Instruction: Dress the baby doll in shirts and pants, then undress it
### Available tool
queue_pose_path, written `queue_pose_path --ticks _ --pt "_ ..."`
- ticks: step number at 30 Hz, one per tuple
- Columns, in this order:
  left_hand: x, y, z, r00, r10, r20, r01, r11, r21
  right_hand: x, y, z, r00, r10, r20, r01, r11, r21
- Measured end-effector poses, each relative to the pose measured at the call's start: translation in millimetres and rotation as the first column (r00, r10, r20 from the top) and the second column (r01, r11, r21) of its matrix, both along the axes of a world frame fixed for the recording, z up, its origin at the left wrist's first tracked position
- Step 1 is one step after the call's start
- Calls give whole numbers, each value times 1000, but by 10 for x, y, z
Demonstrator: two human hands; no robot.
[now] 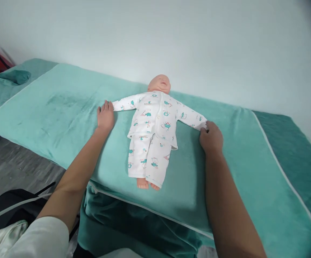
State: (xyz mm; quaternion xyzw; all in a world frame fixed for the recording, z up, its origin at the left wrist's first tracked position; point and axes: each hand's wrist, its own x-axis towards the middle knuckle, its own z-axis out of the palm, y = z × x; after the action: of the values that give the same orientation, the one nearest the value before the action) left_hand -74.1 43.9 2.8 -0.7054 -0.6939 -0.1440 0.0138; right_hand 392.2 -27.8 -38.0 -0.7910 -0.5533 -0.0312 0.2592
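A baby doll [151, 129] lies on its back on a light teal blanket [64, 114], arms spread, head toward the wall. It wears a white printed top and trousers; bare feet show at the near end. My left hand [105, 115] lies flat on the blanket with fingers stretched out, fingertips at the cuff of the doll's sleeve on that side. My right hand [211, 136] is curled, its fingers pinching the cuff of the other sleeve [198, 122].
The blanket covers a darker teal bed [292, 150] against a pale wall. A small teal pillow [14, 76] sits at the far left, with something red and black behind it. Grey floor and a dark bag show at lower left.
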Motion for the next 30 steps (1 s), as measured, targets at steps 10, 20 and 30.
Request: queue_pose_path --ticks 10,20,30 --pt "-161 224 -21 957 35 287 -63 994 89 -215 -175 9 1000 9 -22 -8 999 47" --pt "-87 -589 -221 929 -94 357 0 967 255 -1279 -1302 170 823 566 -35 -560 821 110" --pt "25 -2879 -411 832 -300 467 219 951 220 -1869 -2494 133 755 568 -327 -457 814 359"
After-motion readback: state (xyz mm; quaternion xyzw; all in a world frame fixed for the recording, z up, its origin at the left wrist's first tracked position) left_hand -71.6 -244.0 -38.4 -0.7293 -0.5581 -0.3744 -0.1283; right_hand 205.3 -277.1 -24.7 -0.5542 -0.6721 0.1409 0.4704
